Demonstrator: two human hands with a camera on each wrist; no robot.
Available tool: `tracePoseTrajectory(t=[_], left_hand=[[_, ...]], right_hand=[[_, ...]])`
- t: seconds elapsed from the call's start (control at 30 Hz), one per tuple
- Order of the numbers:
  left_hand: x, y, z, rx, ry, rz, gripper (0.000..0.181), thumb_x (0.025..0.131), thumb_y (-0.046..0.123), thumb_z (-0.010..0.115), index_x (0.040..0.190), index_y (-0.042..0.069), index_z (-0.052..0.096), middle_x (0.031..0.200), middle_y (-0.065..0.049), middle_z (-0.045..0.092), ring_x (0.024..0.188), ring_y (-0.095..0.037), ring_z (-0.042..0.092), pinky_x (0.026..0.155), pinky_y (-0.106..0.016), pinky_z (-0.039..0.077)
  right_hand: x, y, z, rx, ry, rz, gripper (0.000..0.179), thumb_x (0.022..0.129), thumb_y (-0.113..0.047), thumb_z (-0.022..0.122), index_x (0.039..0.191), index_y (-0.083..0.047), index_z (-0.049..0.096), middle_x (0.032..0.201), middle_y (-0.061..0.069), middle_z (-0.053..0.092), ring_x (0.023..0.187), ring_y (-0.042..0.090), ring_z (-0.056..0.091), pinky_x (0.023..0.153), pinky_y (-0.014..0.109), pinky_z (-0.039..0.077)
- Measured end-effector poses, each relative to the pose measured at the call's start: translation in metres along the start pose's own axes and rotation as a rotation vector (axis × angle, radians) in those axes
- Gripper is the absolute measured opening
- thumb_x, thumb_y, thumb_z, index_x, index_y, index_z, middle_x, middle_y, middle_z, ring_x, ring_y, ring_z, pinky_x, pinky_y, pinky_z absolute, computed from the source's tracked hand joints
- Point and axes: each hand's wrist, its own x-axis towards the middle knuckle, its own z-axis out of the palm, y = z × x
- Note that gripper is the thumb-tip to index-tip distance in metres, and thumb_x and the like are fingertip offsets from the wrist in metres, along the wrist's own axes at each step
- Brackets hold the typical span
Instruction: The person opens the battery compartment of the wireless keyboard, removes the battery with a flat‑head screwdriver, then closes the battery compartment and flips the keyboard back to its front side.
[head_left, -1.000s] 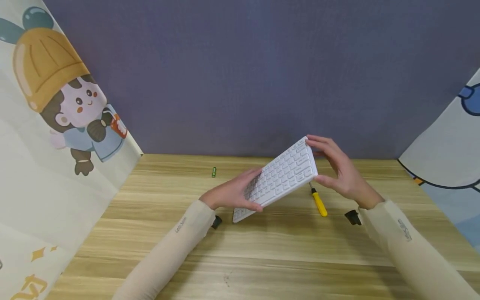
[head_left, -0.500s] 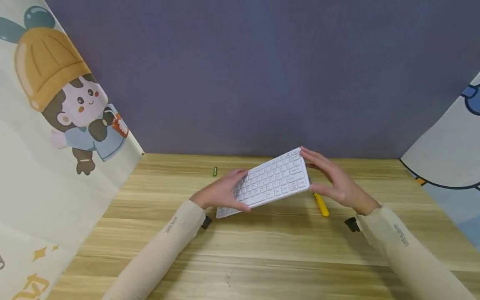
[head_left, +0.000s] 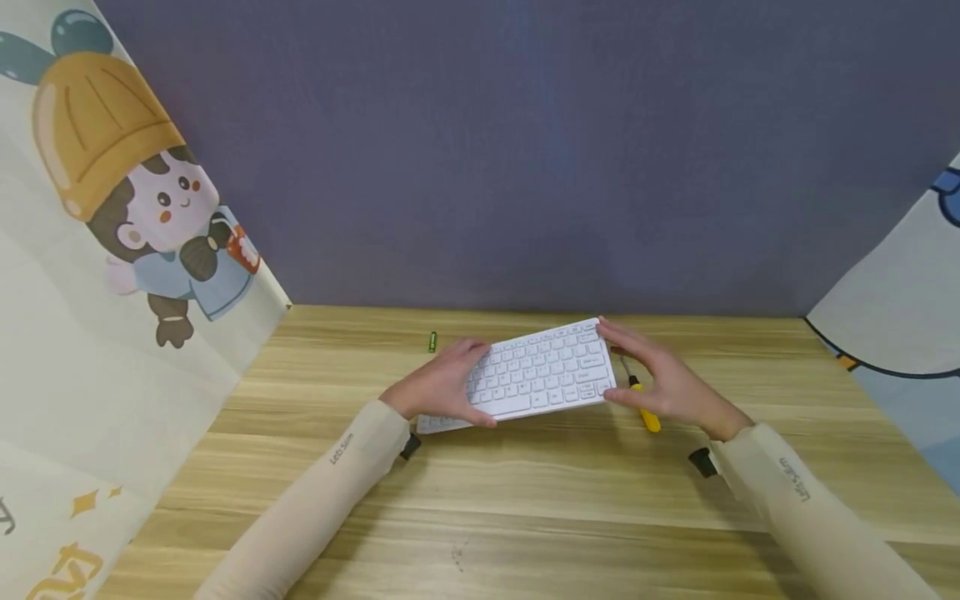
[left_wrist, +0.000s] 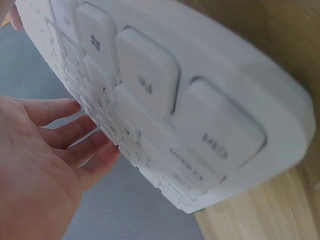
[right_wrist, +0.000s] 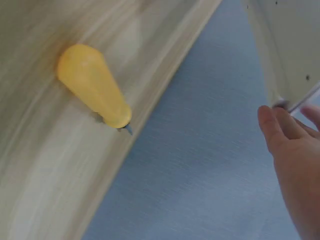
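A white keyboard (head_left: 540, 367) is held over the wooden table, keys facing up toward me and its right end higher than its left. Across its left part my left hand (head_left: 442, 383) grips it, thumb at the near edge and fingers toward the far edge. At the right end, my right hand (head_left: 667, 383) holds the keyboard by its far and near corners. In the right wrist view the white underside (right_wrist: 295, 45) shows above the fingertips. Close to the right hand lies a screwdriver (head_left: 649, 418) with a yellow handle, partly covered by that hand in the head view.
A small green battery (head_left: 432, 342) lies on the table (head_left: 570, 500) beyond the left hand. Behind the table rises a dark blue-grey panel (head_left: 510, 167). Light cloths with cartoon prints (head_left: 135, 192) hang at both sides.
Both hands have lowered the keyboard and tilted it flatter, its right end coming down. It has shifted slightly left, and more of the screwdriver's handle has gone behind the right hand.
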Motion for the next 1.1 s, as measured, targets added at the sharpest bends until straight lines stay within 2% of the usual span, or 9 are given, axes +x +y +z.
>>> tracePoseTrajectory(t=[0.13,0.23,0.33,0.47,0.77,0.93,1.1], left_hand=[[0.001,-0.001,0.002,0.057,-0.009,0.0,0.121,0.056,0.062,0.081,0.145,-0.002,0.031,0.144,-0.014,0.035,0.131,-0.025,0.03,0.107,-0.038,0.026],[0.002,-0.001,0.005,0.1,-0.014,0.0,0.122,0.055,0.065,0.079,0.144,-0.002,0.032,0.142,-0.014,0.037,0.131,-0.026,0.031,0.108,-0.039,0.024],[0.004,-0.001,0.007,0.129,-0.026,-0.004,0.122,0.054,0.067,0.078,0.144,-0.002,0.033,0.141,-0.014,0.038,0.13,-0.026,0.032,0.109,-0.038,0.022],[0.006,0.001,0.012,0.168,-0.044,-0.001,0.119,0.055,0.069,0.076,0.142,-0.002,0.035,0.14,-0.013,0.039,0.128,-0.026,0.033,0.11,-0.037,0.021],[0.009,0.003,0.019,0.239,-0.069,-0.009,0.12,0.054,0.073,0.073,0.141,-0.002,0.037,0.139,-0.014,0.04,0.127,-0.026,0.034,0.108,-0.041,0.024],[0.011,0.005,0.02,0.287,-0.075,-0.002,0.121,0.053,0.075,0.072,0.14,-0.002,0.038,0.137,-0.014,0.041,0.125,-0.027,0.035,0.106,-0.041,0.027],[0.011,0.005,0.022,0.285,-0.078,0.009,0.121,0.053,0.074,0.073,0.139,-0.003,0.039,0.136,-0.015,0.042,0.124,-0.027,0.036,0.105,-0.042,0.029]], right_hand=[[-0.003,0.005,0.005,-0.042,-0.054,0.093,0.085,0.075,-0.021,0.081,0.143,0.001,0.036,0.15,0.019,0.028,0.13,0.035,0.035,0.1,0.041,0.037],[-0.004,0.007,0.008,-0.056,-0.098,0.18,0.09,0.073,-0.033,0.082,0.144,-0.002,0.037,0.151,0.017,0.026,0.131,0.036,0.033,0.1,0.052,0.033],[-0.005,0.011,0.012,-0.06,-0.139,0.251,0.095,0.069,-0.039,0.084,0.144,-0.003,0.037,0.152,0.017,0.024,0.134,0.038,0.027,0.101,0.057,0.028],[-0.007,0.019,0.019,-0.072,-0.191,0.312,0.098,0.067,-0.039,0.085,0.144,-0.003,0.037,0.152,0.019,0.022,0.136,0.039,0.021,0.103,0.057,0.026],[-0.008,0.027,0.031,-0.094,-0.261,0.375,0.1,0.065,-0.033,0.087,0.144,0.001,0.035,0.15,0.026,0.018,0.134,0.051,0.014,0.104,0.062,0.017],[-0.009,0.029,0.035,-0.102,-0.273,0.365,0.097,0.065,-0.03,0.087,0.141,0.006,0.036,0.148,0.031,0.021,0.132,0.055,0.012,0.103,0.064,0.018],[-0.01,0.028,0.039,-0.117,-0.275,0.372,0.096,0.065,-0.028,0.087,0.139,0.008,0.038,0.146,0.032,0.023,0.132,0.053,0.017,0.103,0.062,0.022]])
